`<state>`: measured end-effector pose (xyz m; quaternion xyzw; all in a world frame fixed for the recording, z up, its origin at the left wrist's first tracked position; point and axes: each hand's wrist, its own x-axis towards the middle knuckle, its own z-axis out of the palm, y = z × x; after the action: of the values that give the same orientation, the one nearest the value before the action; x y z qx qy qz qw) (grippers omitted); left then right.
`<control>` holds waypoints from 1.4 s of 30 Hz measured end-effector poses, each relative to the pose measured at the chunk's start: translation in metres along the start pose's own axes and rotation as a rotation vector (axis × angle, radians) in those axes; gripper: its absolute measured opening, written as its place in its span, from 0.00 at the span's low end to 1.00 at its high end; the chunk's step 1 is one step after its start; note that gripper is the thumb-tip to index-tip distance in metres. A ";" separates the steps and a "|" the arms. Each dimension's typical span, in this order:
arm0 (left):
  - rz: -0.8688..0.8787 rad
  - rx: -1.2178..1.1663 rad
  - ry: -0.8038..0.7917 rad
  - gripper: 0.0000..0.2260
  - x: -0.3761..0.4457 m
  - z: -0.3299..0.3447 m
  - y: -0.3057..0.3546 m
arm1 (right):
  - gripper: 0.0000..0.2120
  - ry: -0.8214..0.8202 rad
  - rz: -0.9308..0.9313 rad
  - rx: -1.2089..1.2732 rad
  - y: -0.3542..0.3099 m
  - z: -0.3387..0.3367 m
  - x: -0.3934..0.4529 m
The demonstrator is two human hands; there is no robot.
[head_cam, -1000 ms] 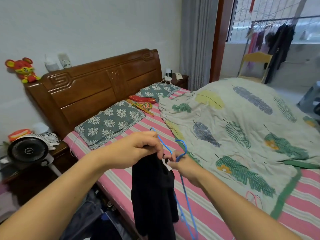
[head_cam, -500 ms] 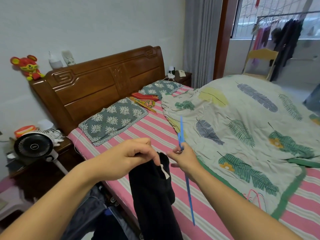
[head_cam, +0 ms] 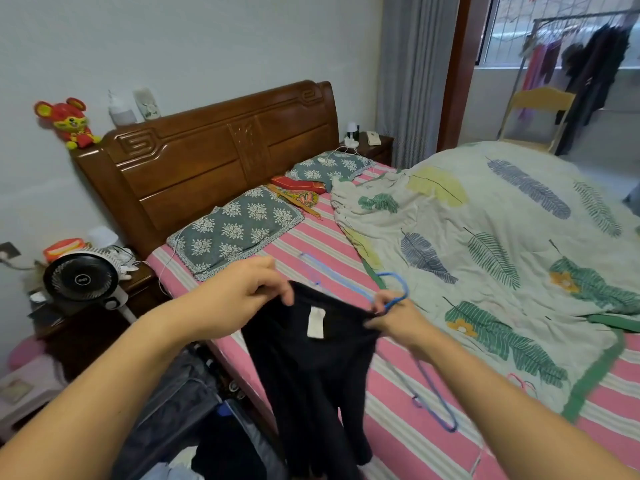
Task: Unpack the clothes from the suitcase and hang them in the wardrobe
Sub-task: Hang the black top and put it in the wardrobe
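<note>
left hand [head_cam: 242, 292]: pinches one end of black garment's top edge
right hand [head_cam: 398, 317]: grips other end plus blue hanger [head_cam: 394, 289]
black garment [head_cam: 311, 368]: stretched between hands, hanging beside bed [head_cam: 398, 427], white label showing
suitcase [head_cam: 173, 410]: open on floor below

Both bare forearms reach out from the near edge, converging toward the middle. The left hand [head_cam: 242, 296] has its knuckles up, fingers curled down and pinched together at the tips. The right hand [head_cam: 398, 317], a little farther right and lower, is also curled, its fingertips [head_cam: 379, 306] pinched tight. The two hands are held apart, level with each other.
</note>
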<state>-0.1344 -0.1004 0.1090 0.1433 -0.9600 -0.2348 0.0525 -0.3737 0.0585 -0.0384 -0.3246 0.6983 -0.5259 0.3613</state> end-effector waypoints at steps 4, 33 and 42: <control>-0.229 0.416 0.099 0.18 0.013 0.034 -0.044 | 0.23 0.080 0.042 -0.003 -0.027 -0.070 0.008; -0.279 0.317 -0.455 0.09 0.155 0.176 0.031 | 0.10 0.253 0.007 -0.563 0.005 -0.109 -0.114; -0.091 0.454 -0.326 0.20 0.117 0.133 0.057 | 0.09 0.355 -0.072 -0.592 -0.015 -0.094 -0.076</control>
<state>-0.2832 -0.0288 0.0219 0.1546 -0.9764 -0.0359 -0.1465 -0.4117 0.1653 0.0059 -0.3432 0.8606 -0.3611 0.1057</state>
